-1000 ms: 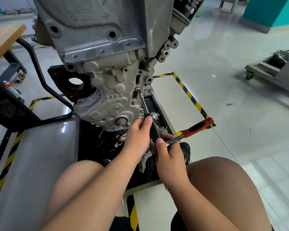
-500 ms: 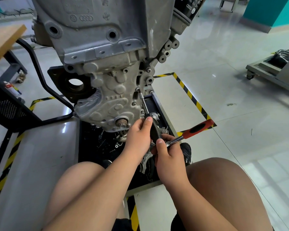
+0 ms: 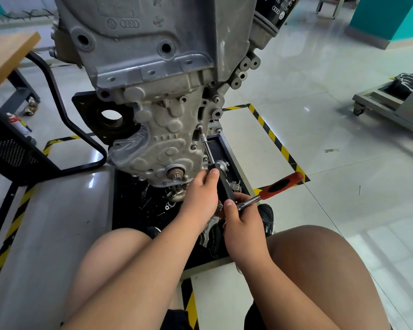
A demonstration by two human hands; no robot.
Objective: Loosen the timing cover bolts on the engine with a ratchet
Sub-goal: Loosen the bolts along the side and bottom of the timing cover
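Pale glossy floor tiles point(image 3: 320, 115) ran under everything I could see through the head camera. At the centre stood the grey cast-aluminium engine point(image 3: 153, 55), with its ribbed grey timing cover point(image 3: 162, 144) facing me low on the block. A slim chrome extension bar point(image 3: 209, 151) slanted up from the hands to a small bolt point(image 3: 200, 126) on the cover's right edge. Its tip sat at the bolt head, though I could not tell whether it was fully seated.

The left hand point(image 3: 200, 196) was curled round the thick black lower part of that bar, thumb laid along it. The right hand point(image 3: 241, 222), touching the left, gripped the head end of the steel ratchet with the red-and-black handle point(image 3: 279, 186). That handle stuck out to the right over the floor with no fingers on it.

Beneath the engine and both hands lay a black rectangular tray point(image 3: 221, 151) littered with loose metal parts. A black oil filter point(image 3: 272, 10) hung at the engine's upper right. Yellow-and-black hazard tape point(image 3: 272, 136) framed the tiles beside the tray. Further out were a wooden tabletop point(image 3: 7, 55) on the left, a grey wheeled cart point(image 3: 377, 101) on the right and a teal wall point(image 3: 386, 17) behind it.
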